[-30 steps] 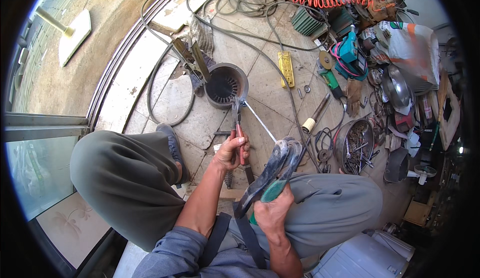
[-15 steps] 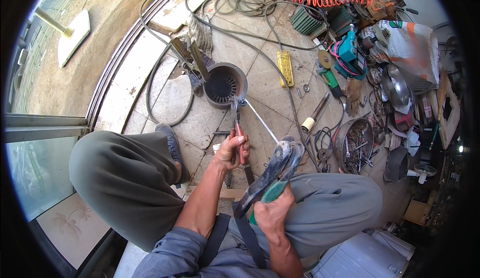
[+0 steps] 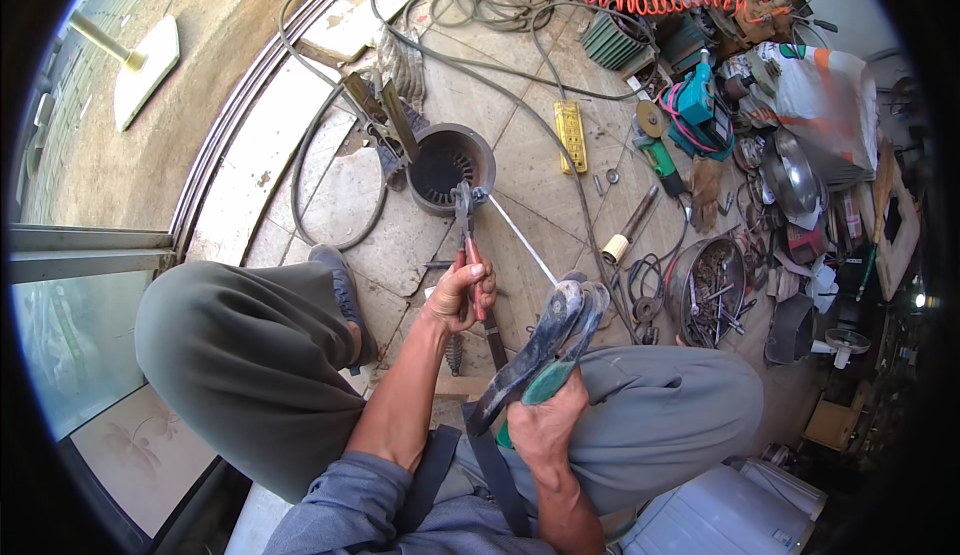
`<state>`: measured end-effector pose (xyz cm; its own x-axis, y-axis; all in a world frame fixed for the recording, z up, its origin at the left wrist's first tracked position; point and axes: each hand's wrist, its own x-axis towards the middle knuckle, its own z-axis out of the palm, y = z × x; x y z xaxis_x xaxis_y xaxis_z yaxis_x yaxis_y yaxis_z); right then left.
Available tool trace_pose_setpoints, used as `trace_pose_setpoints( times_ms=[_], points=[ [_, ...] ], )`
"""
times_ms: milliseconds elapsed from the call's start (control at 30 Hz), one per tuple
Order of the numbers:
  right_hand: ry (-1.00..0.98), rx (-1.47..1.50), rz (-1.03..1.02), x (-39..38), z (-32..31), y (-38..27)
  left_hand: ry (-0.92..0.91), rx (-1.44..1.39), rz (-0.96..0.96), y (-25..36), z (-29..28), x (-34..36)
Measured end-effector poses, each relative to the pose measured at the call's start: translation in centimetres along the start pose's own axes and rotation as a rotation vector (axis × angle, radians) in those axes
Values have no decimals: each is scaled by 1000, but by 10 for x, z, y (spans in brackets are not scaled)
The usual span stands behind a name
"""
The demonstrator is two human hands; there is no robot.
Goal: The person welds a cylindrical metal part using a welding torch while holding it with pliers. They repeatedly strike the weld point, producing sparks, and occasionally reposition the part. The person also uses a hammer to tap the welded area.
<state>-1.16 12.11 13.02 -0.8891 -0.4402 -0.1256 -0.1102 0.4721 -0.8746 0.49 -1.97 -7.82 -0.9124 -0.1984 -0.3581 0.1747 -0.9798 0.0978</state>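
Note:
My left hand is closed around the red handles of a pair of pliers, whose jaws are at the near rim of a round metal motor housing. Dark slots line the inside of the housing. My right hand grips a welding electrode holder, worn black with a green handle. From its head a thin white welding rod runs up and left to a small metal piece at the rim, beside the pliers' jaws. Whether the rod touches that piece, I cannot tell.
Upright metal bars stand against the housing's left side. A yellow power strip, a green angle grinder and a basin of metal scraps lie to the right. Dark cables cross the tiled floor.
The pliers have shifted slightly, their jaws now a little higher and farther left at the housing's rim. My left hand has turned a little with them; my right hand stays in place.

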Motion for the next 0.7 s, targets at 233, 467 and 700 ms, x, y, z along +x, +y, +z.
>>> trace_pose_setpoints(
  times_ms=[233,467,700],
  points=[
    [-13,11,58,1,1,-3,46,85,-17,0,-3,-1],
    [-20,19,51,1,2,-1,57,90,-36,0,-8,0],
    [-48,-3,79,2,1,-4,39,94,-46,1,-9,0]
  ],
)
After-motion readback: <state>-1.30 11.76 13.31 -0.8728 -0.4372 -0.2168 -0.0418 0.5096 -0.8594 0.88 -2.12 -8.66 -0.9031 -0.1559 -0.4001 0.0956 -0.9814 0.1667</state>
